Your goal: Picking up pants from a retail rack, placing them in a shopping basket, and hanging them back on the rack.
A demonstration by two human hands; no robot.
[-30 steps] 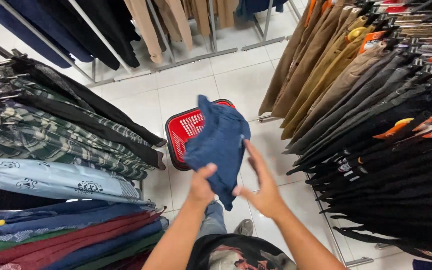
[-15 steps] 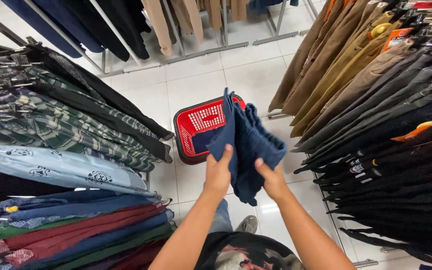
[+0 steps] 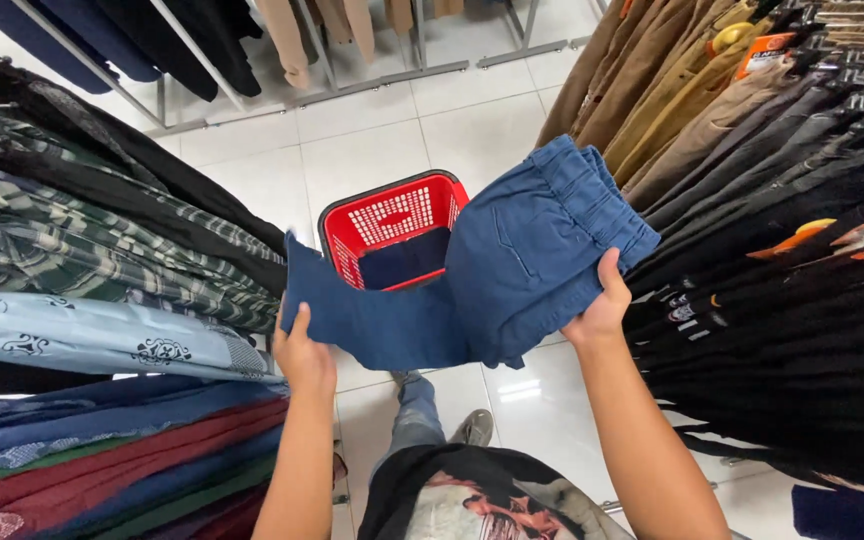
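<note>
Both of my hands hold a pair of dark blue trousers (image 3: 492,270) spread out in front of me. My left hand (image 3: 302,350) grips the leg end at the lower left. The elastic-waist end is pinched in my right hand (image 3: 600,305), higher and to the right. Below and behind the trousers a red plastic shopping basket (image 3: 352,225) stands on the white tiled floor, with a dark blue garment (image 3: 402,262) inside it.
A rack of hanging plaid, light blue, red and navy garments (image 3: 92,300) fills the left. Black, grey and tan trousers (image 3: 772,200) hang close on the right. More clothes on a metal rail (image 3: 282,40) cross the far end. My shoe (image 3: 472,428) rests on the floor tiles.
The trousers were bunched between my hands held close together. My hands have moved apart, left hand down-left and right hand up-right, and the garment is now stretched out flat.
</note>
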